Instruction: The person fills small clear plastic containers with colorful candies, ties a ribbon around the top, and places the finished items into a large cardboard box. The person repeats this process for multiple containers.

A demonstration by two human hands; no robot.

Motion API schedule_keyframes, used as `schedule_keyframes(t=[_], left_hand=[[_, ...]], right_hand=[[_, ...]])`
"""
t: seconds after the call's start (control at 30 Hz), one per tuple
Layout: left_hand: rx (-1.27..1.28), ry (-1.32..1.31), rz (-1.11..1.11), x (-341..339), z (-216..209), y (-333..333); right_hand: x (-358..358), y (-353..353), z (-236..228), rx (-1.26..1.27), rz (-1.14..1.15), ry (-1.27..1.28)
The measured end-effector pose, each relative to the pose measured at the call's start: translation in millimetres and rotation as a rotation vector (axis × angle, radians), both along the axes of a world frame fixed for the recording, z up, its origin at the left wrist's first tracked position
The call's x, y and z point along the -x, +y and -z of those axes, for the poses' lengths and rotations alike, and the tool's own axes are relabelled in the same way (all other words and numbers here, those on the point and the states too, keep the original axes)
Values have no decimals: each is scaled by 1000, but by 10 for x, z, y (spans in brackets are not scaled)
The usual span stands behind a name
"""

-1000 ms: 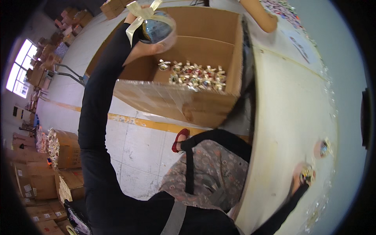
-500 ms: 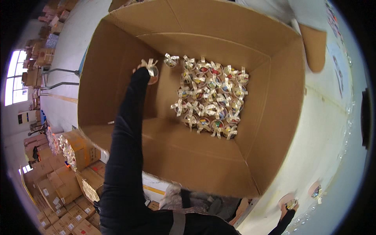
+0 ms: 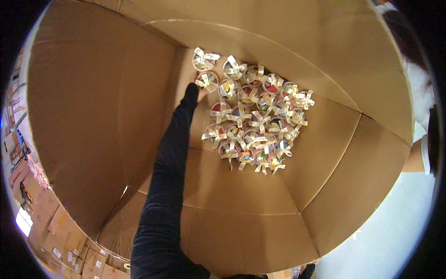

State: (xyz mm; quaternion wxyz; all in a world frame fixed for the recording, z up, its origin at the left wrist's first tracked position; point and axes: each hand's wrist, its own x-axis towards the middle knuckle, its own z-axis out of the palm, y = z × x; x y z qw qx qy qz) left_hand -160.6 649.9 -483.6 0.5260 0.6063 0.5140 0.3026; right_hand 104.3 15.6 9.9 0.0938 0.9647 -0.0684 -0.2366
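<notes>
Left hand (image 3: 201, 95), extended from a black sleeve (image 3: 167, 176), meets a bow-topped clear container (image 3: 207, 82) inside a large cardboard box (image 3: 88, 97); whether it is gripping cannot be told. Rightward, similar ribboned containers (image 3: 259, 120) cluster; outside the box, another person's forearm (image 3: 415, 157) shows.

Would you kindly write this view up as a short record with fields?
Left hand: reaching down inside the box, at one ball; fingers mostly hidden, grip unclear
Right hand: not seen
Ball at the hand: cream bow on top, just below the corner ball in the picture
Box: large, brown cardboard, open at the top
Other balls: clustered in rough rows, with cream bows and mixed colours
Other person: part of an arm beyond the box, at right
Background: brown cartons at lower left
</notes>
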Motion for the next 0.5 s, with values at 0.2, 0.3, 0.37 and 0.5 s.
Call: schedule_keyframes(t=[0.2,0.3,0.37,0.5], left_hand=[[363,-283,-230,221,589,779],[260,-208,20,-318,142,797],[128,-245,13,-274,227,691],[312,-392,-331,306,596,296]], right_hand=[[68,769,56,30,-121,79],[249,1019,0,6,-158,103],[205,1327,-85,-35,-244,116],[-24,2359,-209,-217,-556,144]])
